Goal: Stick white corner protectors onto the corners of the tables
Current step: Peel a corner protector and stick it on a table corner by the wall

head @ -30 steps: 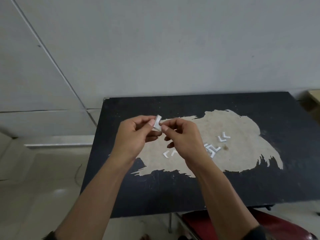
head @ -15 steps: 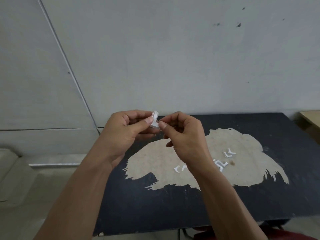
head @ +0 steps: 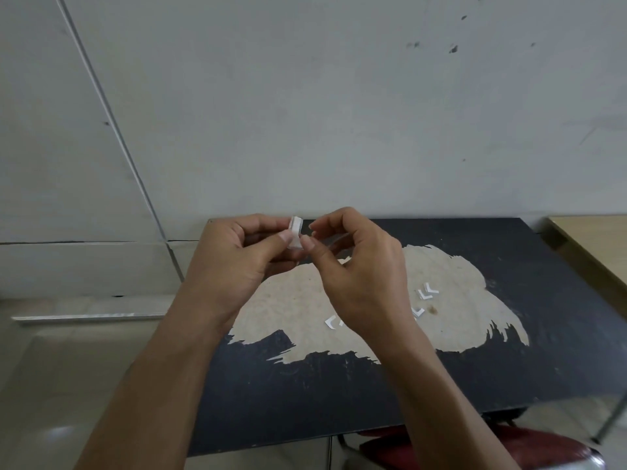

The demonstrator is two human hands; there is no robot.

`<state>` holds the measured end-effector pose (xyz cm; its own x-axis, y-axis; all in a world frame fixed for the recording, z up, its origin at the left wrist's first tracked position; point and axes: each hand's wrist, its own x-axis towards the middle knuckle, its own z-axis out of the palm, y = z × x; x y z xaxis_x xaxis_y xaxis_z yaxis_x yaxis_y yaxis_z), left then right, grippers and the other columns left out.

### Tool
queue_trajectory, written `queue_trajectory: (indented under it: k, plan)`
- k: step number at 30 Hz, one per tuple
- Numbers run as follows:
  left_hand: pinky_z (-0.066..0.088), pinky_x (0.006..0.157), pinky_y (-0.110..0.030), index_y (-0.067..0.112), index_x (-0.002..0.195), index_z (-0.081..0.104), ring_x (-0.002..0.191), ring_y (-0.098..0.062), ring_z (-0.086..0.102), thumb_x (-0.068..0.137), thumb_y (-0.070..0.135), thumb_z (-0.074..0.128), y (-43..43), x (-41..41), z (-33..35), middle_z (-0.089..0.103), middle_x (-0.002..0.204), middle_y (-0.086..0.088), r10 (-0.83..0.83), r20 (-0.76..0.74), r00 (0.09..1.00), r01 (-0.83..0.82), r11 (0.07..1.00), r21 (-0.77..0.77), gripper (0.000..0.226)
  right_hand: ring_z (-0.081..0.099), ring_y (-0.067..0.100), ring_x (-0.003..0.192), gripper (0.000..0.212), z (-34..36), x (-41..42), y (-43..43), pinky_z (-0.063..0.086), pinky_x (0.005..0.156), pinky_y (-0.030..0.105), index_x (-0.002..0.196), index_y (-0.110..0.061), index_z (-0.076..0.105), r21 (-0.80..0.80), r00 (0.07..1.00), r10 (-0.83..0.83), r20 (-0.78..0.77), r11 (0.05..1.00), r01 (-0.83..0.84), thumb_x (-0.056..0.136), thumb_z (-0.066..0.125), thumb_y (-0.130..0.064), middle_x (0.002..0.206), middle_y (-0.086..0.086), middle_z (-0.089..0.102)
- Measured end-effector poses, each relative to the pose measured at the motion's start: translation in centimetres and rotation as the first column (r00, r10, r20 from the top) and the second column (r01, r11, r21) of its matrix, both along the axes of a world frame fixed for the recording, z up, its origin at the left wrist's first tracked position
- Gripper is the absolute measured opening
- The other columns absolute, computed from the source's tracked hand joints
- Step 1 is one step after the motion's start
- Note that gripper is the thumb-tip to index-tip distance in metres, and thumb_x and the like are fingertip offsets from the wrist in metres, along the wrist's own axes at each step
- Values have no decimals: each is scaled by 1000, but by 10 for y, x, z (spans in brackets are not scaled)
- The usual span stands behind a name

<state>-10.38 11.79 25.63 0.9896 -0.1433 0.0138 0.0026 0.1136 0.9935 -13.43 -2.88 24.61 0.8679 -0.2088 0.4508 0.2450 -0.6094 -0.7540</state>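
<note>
A small white corner protector [head: 296, 232] is held up above the far left part of the black table [head: 373, 401]. My left hand [head: 237, 259] pinches it between thumb and fingers. My right hand [head: 359, 273] pinches at its right edge with thumb and forefinger; a thin clear strip seems to run from there toward my right fingers. Several white L-shaped pieces [head: 427, 293] lie on the worn tan patch of the tabletop, one [head: 329, 322] just left of my right wrist.
A grey wall stands right behind the table. A tan wooden table [head: 597, 252] edges in at the right. A red chair seat [head: 475, 449] sits under the table's near edge. Pale tiled floor lies to the left.
The view has tilted up, so the table sits lower in frame. Both hands still hold the protector; my right fingers have drawn slightly away from it to the right.
</note>
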Motion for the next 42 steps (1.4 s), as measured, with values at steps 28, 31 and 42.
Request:
queue_trajectory:
  k: [28,31,42]
  plan:
    - [57,62,-19,30,80,75,68,-13,75,89,4,70,-7,-4,-1,76,73,3,119,146,982,-143,976,165,29,64,11,75,11,-9,2,19,51,65,35,102,-24,70,-233,990,-60,125,968,88,92,65,-23,90,-11,68]
    - [55,61,-15,33,79,74,66,-8,73,85,0,71,-6,-4,1,76,72,8,133,182,974,-170,964,205,33,64,10,74,11,-9,3,20,51,66,37,102,-24,69,-224,993,-47,106,972,70,92,65,-22,89,-12,69]
    - [57,62,-15,34,81,74,62,0,71,89,9,71,-4,-1,-1,74,70,14,179,240,954,-247,923,295,26,64,15,71,6,-11,10,25,51,62,40,96,-21,68,-220,989,-41,141,973,71,91,64,-20,83,-9,68]
